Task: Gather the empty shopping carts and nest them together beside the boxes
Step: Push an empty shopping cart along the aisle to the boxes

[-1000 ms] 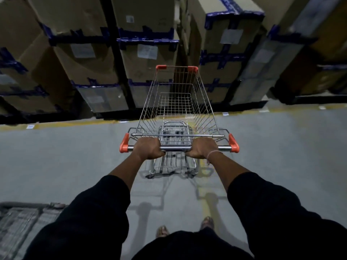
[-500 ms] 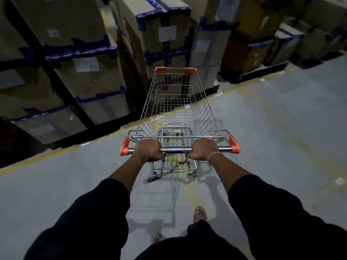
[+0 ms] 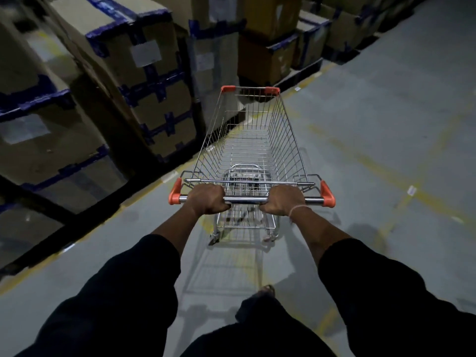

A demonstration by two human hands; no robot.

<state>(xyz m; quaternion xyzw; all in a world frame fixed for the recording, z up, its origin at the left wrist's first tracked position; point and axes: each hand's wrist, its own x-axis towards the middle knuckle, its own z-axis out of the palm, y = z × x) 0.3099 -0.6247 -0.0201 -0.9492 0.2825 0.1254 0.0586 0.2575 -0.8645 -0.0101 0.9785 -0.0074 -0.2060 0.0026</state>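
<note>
An empty wire shopping cart (image 3: 253,140) with orange corner caps stands in front of me on the grey floor. Its chrome handle bar (image 3: 247,200) runs between orange end grips. My left hand (image 3: 207,199) is closed around the bar left of centre. My right hand (image 3: 283,200) is closed around it right of centre, with a thin band at the wrist. Stacked cardboard boxes (image 3: 149,81) with blue tape stand on the left, close to the cart's front left corner. No other cart is in sight.
The row of boxes on dark pallets (image 3: 270,57) runs from the left foreground to the upper right. Faded yellow lines (image 3: 381,173) mark the concrete floor, which stretches away on the right. One of my feet (image 3: 266,289) shows below the cart.
The cart and I have turned to the right: the boxes slid from straight ahead to the left side. A second cart seen at the lower left one second ago is out of sight.
</note>
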